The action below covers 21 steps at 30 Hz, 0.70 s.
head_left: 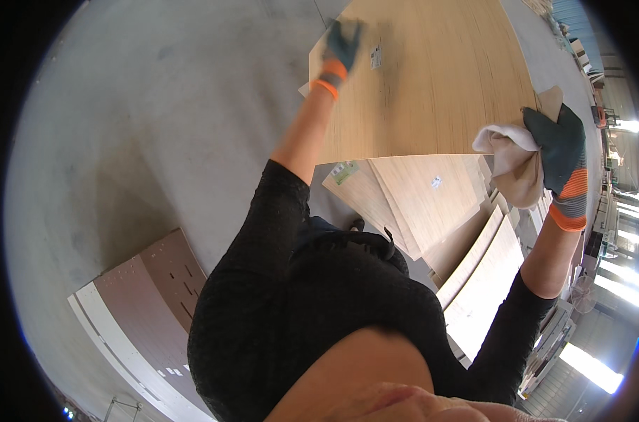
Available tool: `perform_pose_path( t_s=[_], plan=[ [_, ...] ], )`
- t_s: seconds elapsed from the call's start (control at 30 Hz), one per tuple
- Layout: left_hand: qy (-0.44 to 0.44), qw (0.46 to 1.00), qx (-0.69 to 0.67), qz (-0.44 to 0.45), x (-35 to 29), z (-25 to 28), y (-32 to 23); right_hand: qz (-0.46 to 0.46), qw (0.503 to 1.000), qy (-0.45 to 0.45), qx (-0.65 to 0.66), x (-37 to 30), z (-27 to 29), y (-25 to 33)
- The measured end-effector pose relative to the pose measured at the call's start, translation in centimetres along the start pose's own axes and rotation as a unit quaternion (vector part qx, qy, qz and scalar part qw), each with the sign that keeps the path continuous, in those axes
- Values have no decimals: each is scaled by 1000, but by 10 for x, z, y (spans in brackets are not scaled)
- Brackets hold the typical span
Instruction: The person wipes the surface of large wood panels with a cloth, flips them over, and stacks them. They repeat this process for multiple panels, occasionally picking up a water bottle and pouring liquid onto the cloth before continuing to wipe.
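A large light wood-grain panel (432, 84) lies in front of me. Over its far left part is my left hand (342, 53), in a dark green glove with an orange cuff. Motion blurs this hand, but its fingers look apart with nothing in them; a dark blurred shadow falls on the panel beside it. At the panel's near right corner, my right hand (560, 148), gloved the same way, is closed on a crumpled off-white cloth (513, 165). The cloth hangs below the fingers, and whether it touches the panel I cannot tell. A small label (376, 58) is on the panel.
More wood-grain boards (425, 197) lie fanned below the panel's near edge, with pale boards (481, 274) to their right. Brown and white panels (136, 302) are at the lower left on the grey floor (122, 105). A fan (583, 292) stands at the right.
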<state>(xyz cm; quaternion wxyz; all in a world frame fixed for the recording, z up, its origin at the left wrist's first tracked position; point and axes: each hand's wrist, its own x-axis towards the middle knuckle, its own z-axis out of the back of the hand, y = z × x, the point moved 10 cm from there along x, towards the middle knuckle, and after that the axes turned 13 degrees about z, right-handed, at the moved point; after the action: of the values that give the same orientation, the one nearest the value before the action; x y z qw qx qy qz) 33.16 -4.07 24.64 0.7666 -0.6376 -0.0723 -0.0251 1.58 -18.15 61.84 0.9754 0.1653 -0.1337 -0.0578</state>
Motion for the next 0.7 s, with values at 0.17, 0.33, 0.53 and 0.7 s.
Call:
perform_pose_path(
  t_s=[0.17, 0.33, 0.53, 0.7],
  plan=[
    [-47, 996, -40, 59, 0, 19, -36, -17, 997, -20, 66, 1, 0, 8],
    [168, 984, -57, 1, -43, -49, -82, -57, 993, -42, 89, -1, -1, -9],
    [88, 993, 51, -56, -100, -39, -70, -97, 993, -28, 66, -7, 4, -11],
    [47, 999, 22, -15, -88, -16, -63, -159, 969, -75, 171, -27, -5, -43]
  ],
)
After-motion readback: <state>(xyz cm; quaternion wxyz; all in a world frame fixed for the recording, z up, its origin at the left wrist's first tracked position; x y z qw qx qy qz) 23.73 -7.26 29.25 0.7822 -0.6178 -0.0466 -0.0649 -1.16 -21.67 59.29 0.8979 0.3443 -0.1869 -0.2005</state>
